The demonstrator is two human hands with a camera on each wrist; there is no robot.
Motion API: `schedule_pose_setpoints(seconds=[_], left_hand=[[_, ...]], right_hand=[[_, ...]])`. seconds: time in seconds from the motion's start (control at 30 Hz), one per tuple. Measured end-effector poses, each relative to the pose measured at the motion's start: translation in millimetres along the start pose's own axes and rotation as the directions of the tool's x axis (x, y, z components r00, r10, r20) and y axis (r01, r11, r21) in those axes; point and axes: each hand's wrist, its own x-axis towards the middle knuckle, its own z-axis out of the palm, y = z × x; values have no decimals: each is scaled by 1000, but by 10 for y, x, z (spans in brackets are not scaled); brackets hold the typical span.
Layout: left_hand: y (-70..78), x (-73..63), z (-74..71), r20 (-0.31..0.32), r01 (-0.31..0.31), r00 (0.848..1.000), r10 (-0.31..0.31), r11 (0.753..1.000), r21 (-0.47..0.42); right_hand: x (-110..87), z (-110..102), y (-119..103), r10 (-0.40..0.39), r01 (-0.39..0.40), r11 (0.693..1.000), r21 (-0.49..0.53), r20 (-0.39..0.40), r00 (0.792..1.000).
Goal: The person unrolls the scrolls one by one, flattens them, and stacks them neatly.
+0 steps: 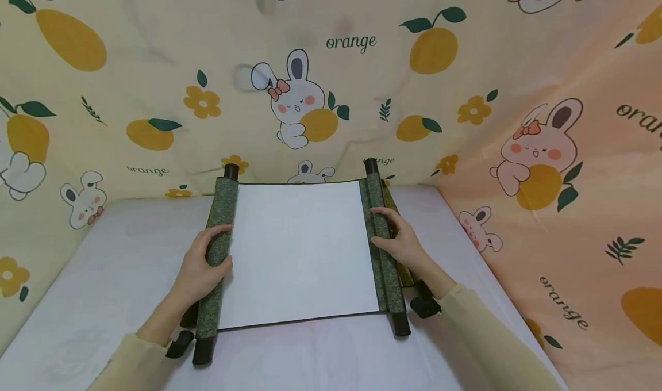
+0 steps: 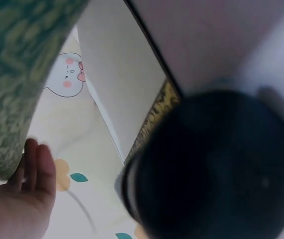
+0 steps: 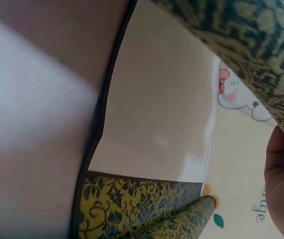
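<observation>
A blank white scroll [image 1: 300,250] with a thin dark border is spread in front of me, a green brocade roll at each side. My left hand [image 1: 199,267] grips the left roll [image 1: 209,305] about its middle, thumb and fingers curled round it. On the other side my right hand [image 1: 400,238] holds the right roll [image 1: 390,276], thumb and fingertips reaching over its inner side. Dark rod ends [image 1: 400,325] stick out of both rolls. In the right wrist view, gold-patterned brocade [image 3: 107,204] with a rolled edge shows below the held roll.
The scroll is over a white-covered table [image 1: 310,356]. A cloth [image 1: 170,46] printed with rabbits and oranges hangs at the back and sides. Dark pieces [image 1: 425,306] sit by both wrists. A large black round end [image 2: 216,164] fills much of the left wrist view.
</observation>
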Motion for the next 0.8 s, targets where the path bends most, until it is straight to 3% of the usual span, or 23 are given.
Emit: schedule_pose_setpoints(seconds=[0.37,0.67,0.8], left_hand=[[-20,-46,-72,10,20,1000,-20,1000,8],[-49,-20,-13,-5,30,1000,-30,999,13],[-12,4,-29,4,72,997,-72,997,43]], right_hand=[[-59,-63,83,22,-22,1000,-5,-22,1000],[-62,-77,115,57,-58,998,-17,-38,998],[-38,-69,112,56,-56,998,-12,-39,998]])
